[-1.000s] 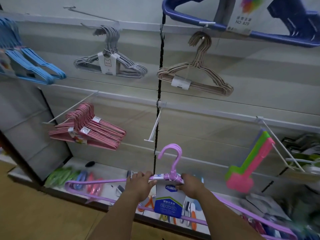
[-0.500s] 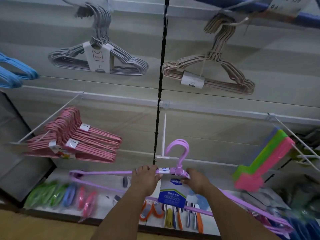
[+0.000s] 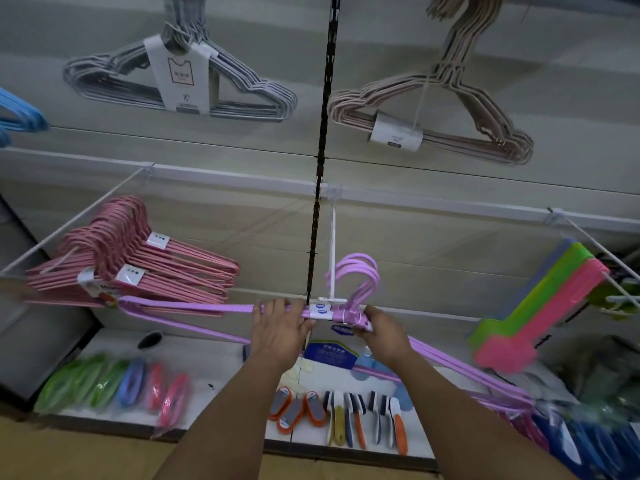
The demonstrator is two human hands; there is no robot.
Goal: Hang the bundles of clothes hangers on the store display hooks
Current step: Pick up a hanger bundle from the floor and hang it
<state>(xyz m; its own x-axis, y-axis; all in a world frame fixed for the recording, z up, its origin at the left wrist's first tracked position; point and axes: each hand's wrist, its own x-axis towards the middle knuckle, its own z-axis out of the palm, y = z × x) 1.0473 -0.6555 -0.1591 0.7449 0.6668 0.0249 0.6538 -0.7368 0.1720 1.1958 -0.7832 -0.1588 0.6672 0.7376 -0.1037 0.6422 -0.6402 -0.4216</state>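
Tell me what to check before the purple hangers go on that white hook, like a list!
1. Both hands holding the bundle: ok. The left hand and the right hand grip the purple hanger bundle near its neck.
2. Hook free: ok. Nothing hangs on the white display hook.
3. Hanger hooks lined up with the hook's tip: cannot tell. They sit right beside it, but depth is unclear.
4. Bundle tied together: ok. White ties and a label wrap the neck.
5. Room on the left: not ok. The bundle's long arm reaches up to the pink hanger bundles and may bump them.
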